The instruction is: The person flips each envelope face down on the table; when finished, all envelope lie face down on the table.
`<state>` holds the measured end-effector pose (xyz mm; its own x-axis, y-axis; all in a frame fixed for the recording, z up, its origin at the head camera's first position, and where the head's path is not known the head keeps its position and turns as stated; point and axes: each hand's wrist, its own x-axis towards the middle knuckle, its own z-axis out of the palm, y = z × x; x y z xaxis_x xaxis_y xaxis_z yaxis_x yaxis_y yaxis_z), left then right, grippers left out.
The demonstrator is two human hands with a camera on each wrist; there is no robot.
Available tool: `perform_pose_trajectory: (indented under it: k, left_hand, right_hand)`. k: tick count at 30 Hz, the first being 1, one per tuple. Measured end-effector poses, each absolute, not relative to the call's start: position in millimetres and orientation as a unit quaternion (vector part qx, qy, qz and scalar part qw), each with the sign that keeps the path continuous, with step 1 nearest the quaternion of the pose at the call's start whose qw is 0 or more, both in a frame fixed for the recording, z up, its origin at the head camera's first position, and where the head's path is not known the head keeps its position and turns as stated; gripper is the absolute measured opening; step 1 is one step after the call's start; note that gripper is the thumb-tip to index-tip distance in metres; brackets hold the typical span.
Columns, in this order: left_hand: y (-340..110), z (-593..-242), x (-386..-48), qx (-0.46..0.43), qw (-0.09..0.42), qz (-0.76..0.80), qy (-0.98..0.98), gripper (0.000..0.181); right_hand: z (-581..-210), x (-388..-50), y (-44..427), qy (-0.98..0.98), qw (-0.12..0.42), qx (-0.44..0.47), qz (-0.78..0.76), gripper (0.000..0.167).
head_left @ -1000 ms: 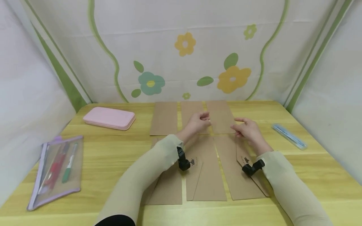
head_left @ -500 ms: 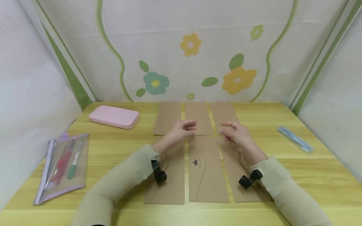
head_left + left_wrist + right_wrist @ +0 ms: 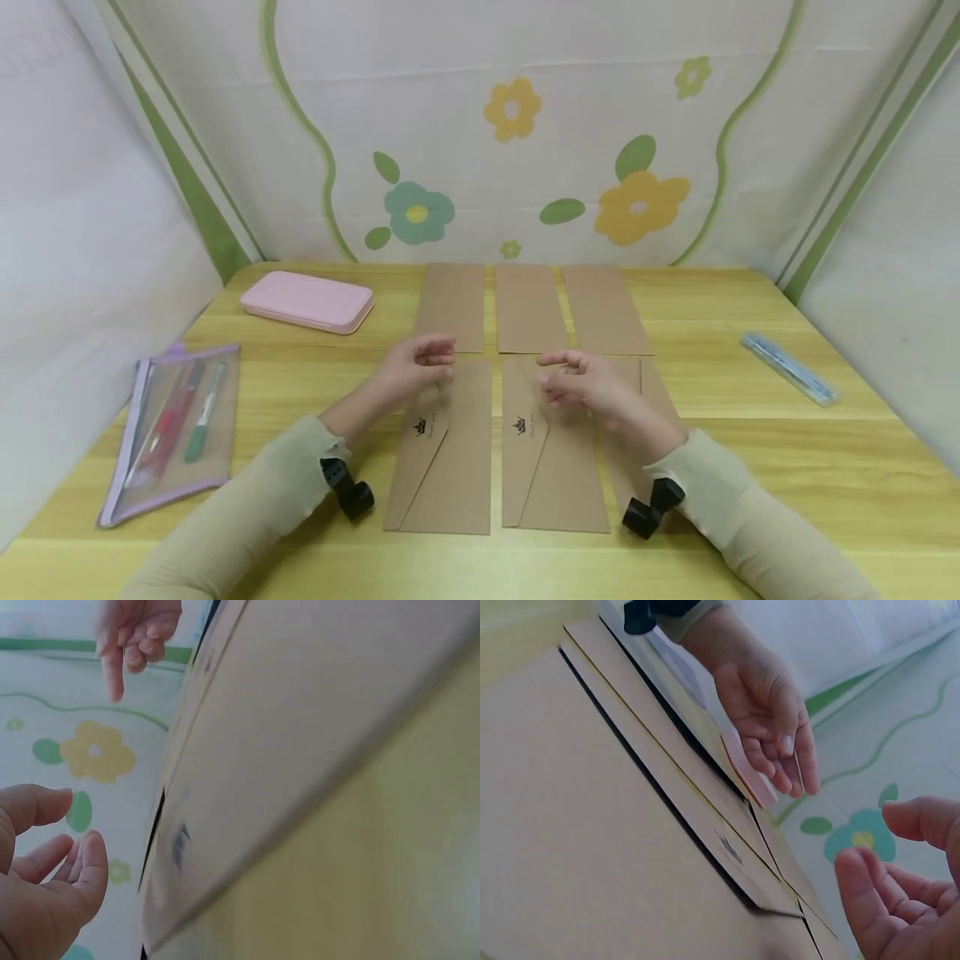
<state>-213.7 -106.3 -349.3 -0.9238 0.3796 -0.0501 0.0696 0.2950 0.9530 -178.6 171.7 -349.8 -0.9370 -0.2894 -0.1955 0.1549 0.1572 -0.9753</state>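
Observation:
Brown paper envelopes lie flat in two rows of three. My left hand (image 3: 405, 368) hovers with loosely bent fingers at the top left of the near left envelope (image 3: 459, 475). That envelope shows a slanted flap and a black crown print. Over the near middle envelope (image 3: 567, 479), printed likewise, is my right hand (image 3: 592, 387), its fingers relaxed. Its wrist partly covers the near right envelope (image 3: 663, 400). Neither hand holds anything. Plain sides show on the far left envelope (image 3: 453, 308), far middle envelope (image 3: 529, 308) and far right envelope (image 3: 606, 308).
A pink case (image 3: 306, 298) lies at the back left. Nearer on that side is a clear zip pouch (image 3: 225, 446) with purple edging and pens inside. A slim pale blue pack (image 3: 789, 367) rests at the right. A flowered cloth (image 3: 465, 158) closes off the table's back.
My right hand has left the corner of the far right envelope and come left and nearer. The left hand has moved left and nearer, away from the far envelopes. The view has shifted slightly.

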Motion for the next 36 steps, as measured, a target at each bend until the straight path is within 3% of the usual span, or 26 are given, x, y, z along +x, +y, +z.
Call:
perform_pose_trajectory:
  k: [7,16,30,36]
  left_hand:
    - [-133,-358,-201,0.116,0.113,0.533,0.831,0.053]
    - [-154,-366,-195,0.059,0.153,0.565,0.809,0.057]
    - [-158,-365,-190,0.036,0.201,0.621,0.757,0.05]
    - [-155,-368,-191,0.022,0.196,0.628,0.753,0.05]
  right_hand:
    - [-352,-163,153,0.687,0.247,-0.094,-0.677,0.054]
    - [-352,-151,134,0.622,0.327,-0.1,-0.704,0.063]
    - [-353,-153,122,0.605,0.347,-0.081,-0.712,0.064]
    - [-354,-153,122,0.61,0.349,-0.08,-0.707,0.064]
